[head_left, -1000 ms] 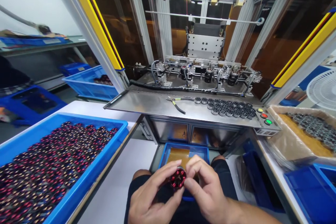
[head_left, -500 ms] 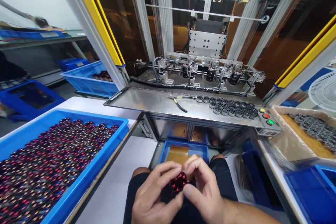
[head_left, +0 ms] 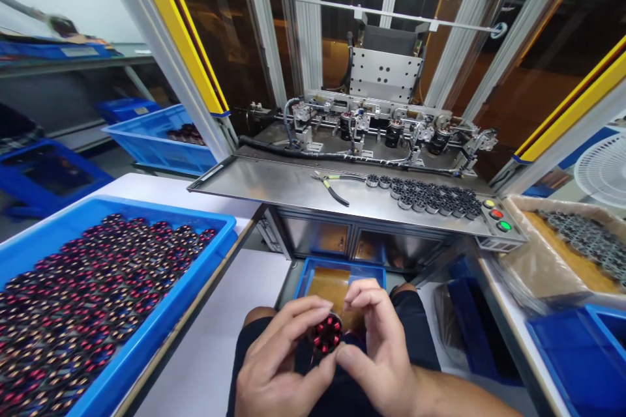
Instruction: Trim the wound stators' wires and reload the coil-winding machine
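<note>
A round motor stator (head_left: 327,333) wound with red wire sits between my hands above my lap, coil side toward me. My left hand (head_left: 281,358) is closed around its left side, fingertips at the top edge and thumb below. A thin red wire end hangs from its lower left. My right hand (head_left: 379,345) rests its thumb on the stator's lower right edge, near the left thumb. The right fingers are curled, with a small gap between their tips and the stator's upper right. Whether they hold a wire end is too small to tell.
A blue tray (head_left: 227,225) of wound stators stands at left. Ahead, a winding machine's steel ledge (head_left: 254,181) bears cutting pliers (head_left: 332,189) and rows of unwound stator cores (head_left: 430,197). Push buttons (head_left: 497,214) sit at its right end. A lined box (head_left: 531,254) of grey cores stands at right.
Both hands and the stator have shifted slightly left. The right fingertips have moved a little away from the stator's upper edge, while the right thumb stays at its lower edge.
</note>
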`<state>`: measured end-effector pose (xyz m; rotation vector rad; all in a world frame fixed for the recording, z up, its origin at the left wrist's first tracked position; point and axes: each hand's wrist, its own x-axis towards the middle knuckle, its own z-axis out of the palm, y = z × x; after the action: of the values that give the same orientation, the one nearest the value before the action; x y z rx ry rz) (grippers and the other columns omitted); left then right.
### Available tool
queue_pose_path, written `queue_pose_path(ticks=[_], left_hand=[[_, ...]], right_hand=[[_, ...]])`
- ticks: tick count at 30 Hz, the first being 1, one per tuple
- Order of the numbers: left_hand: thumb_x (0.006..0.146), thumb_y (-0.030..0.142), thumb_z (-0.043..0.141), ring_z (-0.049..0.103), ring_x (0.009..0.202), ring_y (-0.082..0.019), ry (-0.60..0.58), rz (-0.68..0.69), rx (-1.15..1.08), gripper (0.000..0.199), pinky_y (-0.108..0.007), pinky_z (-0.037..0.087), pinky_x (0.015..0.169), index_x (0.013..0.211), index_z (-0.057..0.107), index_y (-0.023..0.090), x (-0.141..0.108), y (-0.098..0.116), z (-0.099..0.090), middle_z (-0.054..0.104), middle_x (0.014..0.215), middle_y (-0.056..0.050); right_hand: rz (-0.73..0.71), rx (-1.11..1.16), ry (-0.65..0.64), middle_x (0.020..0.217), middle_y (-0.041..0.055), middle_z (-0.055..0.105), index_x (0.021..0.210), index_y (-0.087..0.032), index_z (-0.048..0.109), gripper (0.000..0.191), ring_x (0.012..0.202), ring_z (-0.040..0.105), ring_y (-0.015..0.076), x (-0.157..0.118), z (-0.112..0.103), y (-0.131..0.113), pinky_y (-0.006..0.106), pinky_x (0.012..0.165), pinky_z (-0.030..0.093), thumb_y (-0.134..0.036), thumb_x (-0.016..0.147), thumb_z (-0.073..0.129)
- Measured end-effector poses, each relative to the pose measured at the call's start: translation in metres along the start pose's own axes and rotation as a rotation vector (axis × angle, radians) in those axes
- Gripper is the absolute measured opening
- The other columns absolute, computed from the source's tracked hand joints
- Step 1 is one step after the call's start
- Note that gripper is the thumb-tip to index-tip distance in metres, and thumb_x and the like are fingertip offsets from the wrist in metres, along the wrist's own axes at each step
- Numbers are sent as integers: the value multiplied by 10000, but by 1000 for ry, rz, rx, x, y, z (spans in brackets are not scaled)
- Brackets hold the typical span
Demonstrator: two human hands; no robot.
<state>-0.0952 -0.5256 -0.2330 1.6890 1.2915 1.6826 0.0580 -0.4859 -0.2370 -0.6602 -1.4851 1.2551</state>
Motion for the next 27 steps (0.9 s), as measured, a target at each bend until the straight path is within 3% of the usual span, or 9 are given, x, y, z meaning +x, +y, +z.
queue_pose_path(ticks=[3, 6, 13, 17, 20, 23, 27], left_hand=[[740, 42, 750, 719, 943, -186, -18, 23, 48, 415, -244, 611, 830, 1108, 689, 225, -1, 2, 0, 699, 1060, -66], [723, 26, 763, 717, 950, -181, -6, 22, 42, 448, -234, 605, 844, 1115, 687, 227, -2, 3, 0, 701, 1054, -62], [715, 48, 778, 734, 966, -182, 7, -120, -182, 433, -227, 616, 824, 1078, 717, 276, -1, 2, 0, 714, 1060, -42], [696, 58, 801, 739, 997, -184, 25, -200, -234, 436, -212, 602, 851, 1054, 735, 297, 1, 0, -3, 729, 1062, -28], [696, 67, 807, 745, 1008, -192, 34, -245, -248, 426, -207, 597, 860, 1044, 742, 304, 2, 0, -6, 736, 1079, -24], [693, 76, 813, 747, 1012, -203, 37, -266, -253, 408, -212, 598, 861, 1034, 749, 291, 2, 0, -7, 739, 1081, -34], [681, 79, 824, 749, 996, -202, 22, -232, -242, 429, -215, 602, 852, 1047, 749, 290, 3, 1, -7, 738, 1066, -40]], right_hand=[[-55, -86, 1, 993, 29, 503, 943, -237, 550, 59, 928, 513, 172, 3, -1, -6, 323, 834, 427, -274, 947, 596], [-5, -49, 67, 871, 4, 498, 850, -218, 527, 144, 795, 496, 136, 6, 1, -11, 286, 746, 416, -244, 992, 524], [227, 138, 78, 771, -7, 498, 742, -186, 524, 273, 713, 461, 120, 11, 2, -6, 254, 676, 403, -337, 948, 617], [182, 267, 73, 820, -3, 535, 835, -198, 574, 209, 772, 500, 124, 7, 0, -3, 251, 731, 420, -365, 911, 674], [161, 320, 6, 882, 3, 557, 956, -211, 610, 313, 810, 514, 134, 3, -1, -4, 256, 752, 430, -401, 793, 798], [180, 268, -17, 822, 0, 563, 869, -196, 633, 238, 754, 514, 124, 2, -1, -6, 249, 706, 420, -377, 820, 780], [122, 140, 46, 730, -8, 564, 743, -188, 624, 213, 694, 515, 114, 4, -4, -11, 242, 660, 405, -316, 891, 710]])
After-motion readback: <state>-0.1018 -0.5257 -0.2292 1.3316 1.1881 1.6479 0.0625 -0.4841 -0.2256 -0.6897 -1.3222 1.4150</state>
